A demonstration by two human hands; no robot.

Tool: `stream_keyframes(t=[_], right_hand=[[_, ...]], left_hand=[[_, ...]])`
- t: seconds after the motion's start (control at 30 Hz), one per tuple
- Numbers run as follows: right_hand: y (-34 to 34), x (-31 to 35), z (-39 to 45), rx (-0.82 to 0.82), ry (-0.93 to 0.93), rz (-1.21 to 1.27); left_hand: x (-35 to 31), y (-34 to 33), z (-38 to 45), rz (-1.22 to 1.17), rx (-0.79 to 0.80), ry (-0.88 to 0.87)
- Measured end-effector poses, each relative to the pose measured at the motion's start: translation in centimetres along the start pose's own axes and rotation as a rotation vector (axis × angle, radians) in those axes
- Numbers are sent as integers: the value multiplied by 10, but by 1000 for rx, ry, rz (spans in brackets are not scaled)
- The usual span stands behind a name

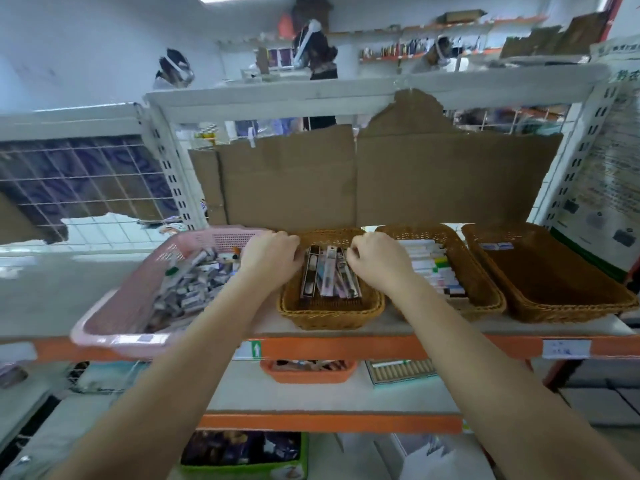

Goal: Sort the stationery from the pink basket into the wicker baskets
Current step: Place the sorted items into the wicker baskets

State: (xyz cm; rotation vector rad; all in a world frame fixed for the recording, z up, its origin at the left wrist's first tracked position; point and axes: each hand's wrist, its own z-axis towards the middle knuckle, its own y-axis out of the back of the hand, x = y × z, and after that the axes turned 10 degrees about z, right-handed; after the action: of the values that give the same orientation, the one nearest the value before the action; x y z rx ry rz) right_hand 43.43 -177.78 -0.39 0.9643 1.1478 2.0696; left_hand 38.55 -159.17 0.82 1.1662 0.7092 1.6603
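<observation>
The pink basket (114,317) stands at the left of the shelf, full of loose stationery (187,285). Beside it, the first wicker basket (329,315) holds several long pen packs (327,275) lying side by side. My left hand (272,258) curls round the left side of these packs. My right hand (377,258) curls round their right side, fingertips at the top of a pack. The middle wicker basket (485,304) holds stacked small boxes (433,268). The right wicker basket (571,306) has only a small blue-and-white item (495,246) at its back.
A cardboard sheet (381,178) closes the back of the shelf behind the baskets. The shelf's orange front edge (381,346) runs below them. Lower shelves carry an orange tray (308,370) and a green box (242,455). People stand beyond the rack.
</observation>
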Motion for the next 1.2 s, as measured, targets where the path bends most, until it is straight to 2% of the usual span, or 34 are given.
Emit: stream_keyframes(t=[0.23, 0.47, 0.63, 0.9, 1.0, 1.2], right_hand=[[-30, 58, 50, 56, 162, 62], [-54, 114, 91, 90, 272, 95], [-74, 148, 105, 121, 291, 108], [-117, 197, 105, 75, 134, 68], [-132, 210, 95, 154, 62, 88], [-150, 226, 72, 327, -35, -32]], left_hand=[[85, -16, -21, 40, 67, 192], [143, -27, -44, 94, 113, 305], [175, -44, -56, 81, 145, 322], [224, -82, -64, 8, 99, 220], [229, -95, -68, -50, 75, 154], [224, -119, -79, -151, 63, 71]])
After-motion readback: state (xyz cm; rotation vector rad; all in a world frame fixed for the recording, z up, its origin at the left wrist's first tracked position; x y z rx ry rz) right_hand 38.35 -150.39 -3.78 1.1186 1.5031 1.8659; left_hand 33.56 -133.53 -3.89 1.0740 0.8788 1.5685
